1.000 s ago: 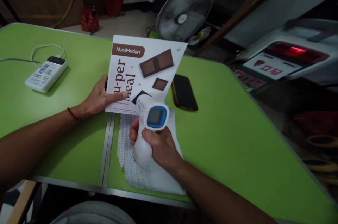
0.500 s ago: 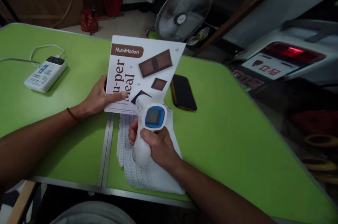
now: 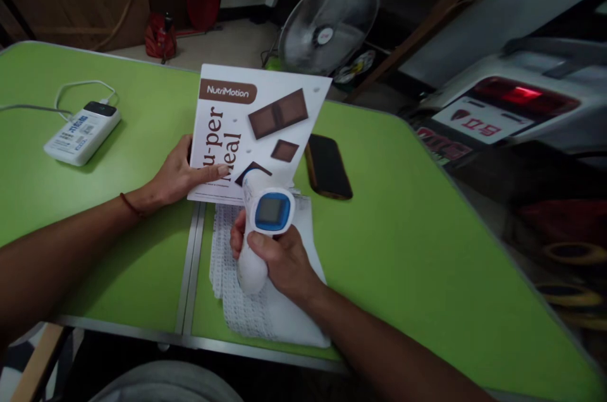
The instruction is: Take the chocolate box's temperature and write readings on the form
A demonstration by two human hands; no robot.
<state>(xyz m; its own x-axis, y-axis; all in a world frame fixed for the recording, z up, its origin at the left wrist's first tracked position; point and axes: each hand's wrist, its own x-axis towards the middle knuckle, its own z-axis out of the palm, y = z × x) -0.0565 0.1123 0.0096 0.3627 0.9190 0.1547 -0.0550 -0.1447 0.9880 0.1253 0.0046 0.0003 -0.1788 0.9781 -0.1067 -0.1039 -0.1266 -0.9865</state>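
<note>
My left hand [image 3: 177, 176] grips the lower left side of a white box [image 3: 279, 89] printed "NutriMotion" with chocolate pieces, its thumb across the front. The box is held up, tilted, above the green table. My right hand [image 3: 279, 256] is wrapped round the handle of a white infrared thermometer [image 3: 253, 272] with a blue-framed screen facing me. The thermometer's nose points at the lower part of the box; whether they touch I cannot tell. Beneath my right hand lie printed paper sheets [image 3: 298, 320], partly hidden.
A dark phone [image 3: 329, 168] lies right of the box. At the left, a white power bank [image 3: 83, 133] has cables attached. The green table [image 3: 403, 263] has a metal seam. Beyond it stand a fan [image 3: 329, 23] and a white scooter [image 3: 526, 92] with a red light.
My right hand has shifted slightly left with the thermometer. The box and my left hand are almost unmoved.
</note>
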